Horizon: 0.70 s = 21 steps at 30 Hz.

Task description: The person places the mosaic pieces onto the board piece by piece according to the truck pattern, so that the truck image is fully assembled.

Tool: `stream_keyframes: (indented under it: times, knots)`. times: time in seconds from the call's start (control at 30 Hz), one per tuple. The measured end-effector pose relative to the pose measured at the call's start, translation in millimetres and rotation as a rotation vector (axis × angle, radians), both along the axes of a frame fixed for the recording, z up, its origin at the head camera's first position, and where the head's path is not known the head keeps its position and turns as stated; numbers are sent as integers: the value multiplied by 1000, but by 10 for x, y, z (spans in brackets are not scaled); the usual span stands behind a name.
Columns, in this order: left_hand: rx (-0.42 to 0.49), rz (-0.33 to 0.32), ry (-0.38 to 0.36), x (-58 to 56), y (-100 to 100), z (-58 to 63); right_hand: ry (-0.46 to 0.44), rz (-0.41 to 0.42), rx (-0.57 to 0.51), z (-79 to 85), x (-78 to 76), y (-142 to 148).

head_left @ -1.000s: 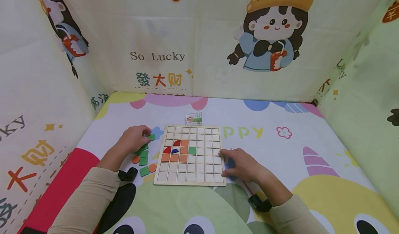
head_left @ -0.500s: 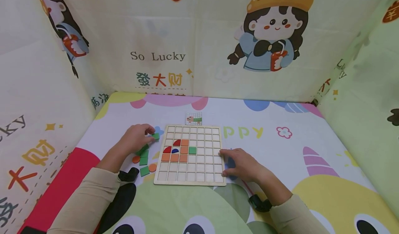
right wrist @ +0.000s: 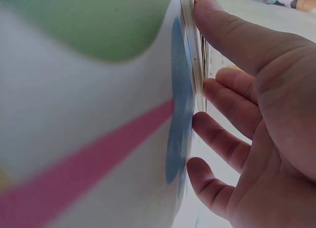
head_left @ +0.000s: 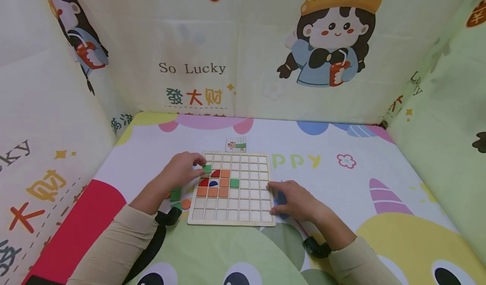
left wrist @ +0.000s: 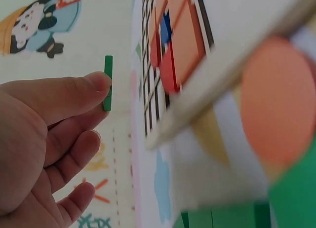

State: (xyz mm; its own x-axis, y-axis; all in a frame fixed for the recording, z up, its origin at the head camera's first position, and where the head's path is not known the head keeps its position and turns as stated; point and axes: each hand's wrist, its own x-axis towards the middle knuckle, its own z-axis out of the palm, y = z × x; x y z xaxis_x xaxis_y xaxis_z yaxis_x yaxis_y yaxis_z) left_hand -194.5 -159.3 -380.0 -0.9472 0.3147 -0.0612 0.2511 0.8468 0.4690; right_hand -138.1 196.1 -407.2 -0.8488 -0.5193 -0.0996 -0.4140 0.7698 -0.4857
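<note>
My left hand (head_left: 182, 169) pinches a green square tile (head_left: 206, 169) between thumb and forefinger, over the far left part of the gridded wooden board (head_left: 247, 217). The left wrist view shows that tile (left wrist: 108, 83) edge-on, raised above the board. Set in the grid are several orange square tiles (head_left: 223, 192), two red curved pieces (head_left: 215, 174), a blue half-round piece (head_left: 213, 184) and another green tile (head_left: 234, 183). Fingers fairly straight, my right hand (head_left: 294, 198) rests its thumb and fingertips against the board's right edge (right wrist: 197, 70).
Several loose green tiles (head_left: 175, 195) lie left of the board, partly hidden behind my left forearm. Among them is an orange round piece (head_left: 186, 204). Just beyond the board lies a small picture card (head_left: 236, 145) with a gridded pattern. Printed cloth walls surround the table.
My left hand has carried the green tile rightward from beside the loose tiles to over the board's far left corner. The right hand stays at the board's right edge.
</note>
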Motion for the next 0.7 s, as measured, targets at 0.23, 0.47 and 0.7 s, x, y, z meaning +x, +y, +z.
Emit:
stream_keyframes:
  times: [0.23, 0.47, 0.7]
  knots:
    - [14, -85, 38, 34, 207, -17, 15, 3, -1, -7, -2, 2]
    - [21, -125, 42, 75, 378, -18, 18, 7, -3, -7, 2, -1]
    - [49, -135, 20, 104, 526, -45, 17, 7, -2, -6, 1, 1]
